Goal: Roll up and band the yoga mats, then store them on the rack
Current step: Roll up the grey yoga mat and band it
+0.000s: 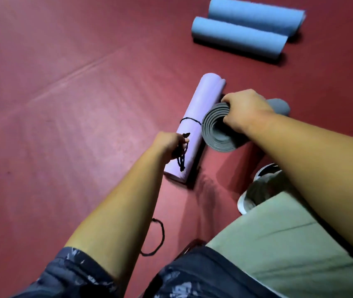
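On the floor (63, 104), left hand (171, 145) pinches the cord (183, 155) looped round the purple mat (203, 97), right hand (244, 110) grips the grey mat (216, 130) touching it: banding step, knot likely needs tightening next.

I see the purple mat (195, 125) rolled tight and lying flat on the floor (63, 104), its length running away from me. A black cord (189, 119) circles its middle. The slack bunches over the mat's near half, pinched in the left hand (169, 145). Just beside it on the right is the grey mat (218, 130), rolled, its spiral end facing me; the right hand (244, 112) grips that end's top rim. A loose cord (159, 237) lies nearer me, possibly a loop. The near blue mat (239, 38) and far blue mat (255, 16) lie rolled, side by side, well apart from the others.
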